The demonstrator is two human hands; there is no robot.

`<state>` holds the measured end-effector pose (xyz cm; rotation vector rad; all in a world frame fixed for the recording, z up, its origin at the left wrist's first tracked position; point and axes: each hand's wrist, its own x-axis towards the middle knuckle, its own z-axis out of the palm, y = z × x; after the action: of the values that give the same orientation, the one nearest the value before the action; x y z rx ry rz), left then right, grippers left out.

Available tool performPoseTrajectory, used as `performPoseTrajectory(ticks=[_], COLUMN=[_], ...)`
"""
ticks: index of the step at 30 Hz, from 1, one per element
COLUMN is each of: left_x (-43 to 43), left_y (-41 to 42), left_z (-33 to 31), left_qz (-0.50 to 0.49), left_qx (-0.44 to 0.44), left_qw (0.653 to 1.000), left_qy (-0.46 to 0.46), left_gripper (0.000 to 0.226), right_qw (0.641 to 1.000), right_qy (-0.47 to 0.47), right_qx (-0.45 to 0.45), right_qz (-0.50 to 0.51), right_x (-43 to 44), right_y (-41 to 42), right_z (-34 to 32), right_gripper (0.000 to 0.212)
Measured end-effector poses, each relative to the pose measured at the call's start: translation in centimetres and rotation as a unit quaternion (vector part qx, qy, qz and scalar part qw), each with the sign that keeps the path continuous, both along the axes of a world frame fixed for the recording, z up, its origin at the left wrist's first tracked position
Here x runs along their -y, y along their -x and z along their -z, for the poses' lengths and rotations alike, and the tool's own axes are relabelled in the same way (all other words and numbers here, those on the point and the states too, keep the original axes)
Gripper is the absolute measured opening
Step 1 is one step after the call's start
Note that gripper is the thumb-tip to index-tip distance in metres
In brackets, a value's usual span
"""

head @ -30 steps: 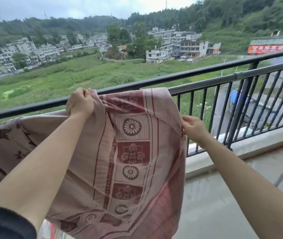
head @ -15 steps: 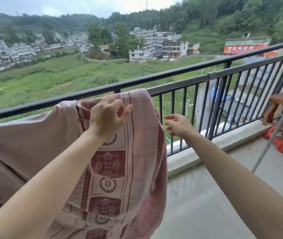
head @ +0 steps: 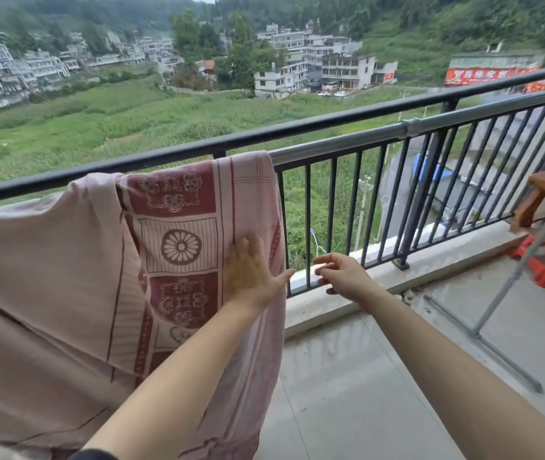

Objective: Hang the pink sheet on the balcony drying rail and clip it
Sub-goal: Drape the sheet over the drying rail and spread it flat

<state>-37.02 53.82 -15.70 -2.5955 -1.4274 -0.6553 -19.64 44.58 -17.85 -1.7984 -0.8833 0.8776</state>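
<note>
Progress: pink patterned cloth sheet (head: pixel 178 247) hangs over grey metal drying rail (head: pixel 347 142), 10 o'clock | our left hand (head: pixel 251 270) flat on it, right hand (head: pixel 340 273) empty, loose, 3 o'clock | clipping remains, we judge

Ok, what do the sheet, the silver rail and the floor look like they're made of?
Sheet: thin woven cloth, likely cotton, matte; it drapes in soft folds with a printed maroon pattern. Rail: metal tube, satin silver; a highlight runs along it. Floor: probably glazed tile, glossy; grout lines and reflections show.
</note>
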Motion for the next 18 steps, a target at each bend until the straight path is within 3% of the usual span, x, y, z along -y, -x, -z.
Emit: performPoseTrajectory(ticks=[3, 7, 10, 13, 18], left_x=[-0.7, -3.2, -4.9, -6.4, -9.5], left_y=[-0.1, 1.1, 1.6, 1.4, 0.1], left_z=[1.4, 4.4, 5.3, 5.9, 5.6], left_qz=[-0.033, -0.035, -0.013, -0.019, -0.080], left_qx=[0.013, 0.080, 0.148, 0.244, 0.396], left_qw=[0.999, 0.996, 0.989, 0.969, 0.914], left_qy=[-0.005, 0.017, 0.000, -0.023, 0.028], left_gripper=[0.076, 0.065, 0.036, 0.011, 0.011], right_qw=[0.998, 0.997, 0.995, 0.995, 0.989], right_qy=[0.003, 0.020, 0.021, 0.012, -0.027], right_qx=[0.054, 0.059, 0.069, 0.046, 0.038], right_qz=[-0.018, -0.042, -0.071, -0.090, -0.141], right_x=[-1.1, -3.2, -5.7, -8.7, -13.3], right_y=[-0.6, -0.3, 0.2, 0.4, -0.6], right_z=[1.1, 3.4, 5.4, 6.9, 6.7], right_gripper=[0.030, 0.044, 0.056, 0.052, 0.045])
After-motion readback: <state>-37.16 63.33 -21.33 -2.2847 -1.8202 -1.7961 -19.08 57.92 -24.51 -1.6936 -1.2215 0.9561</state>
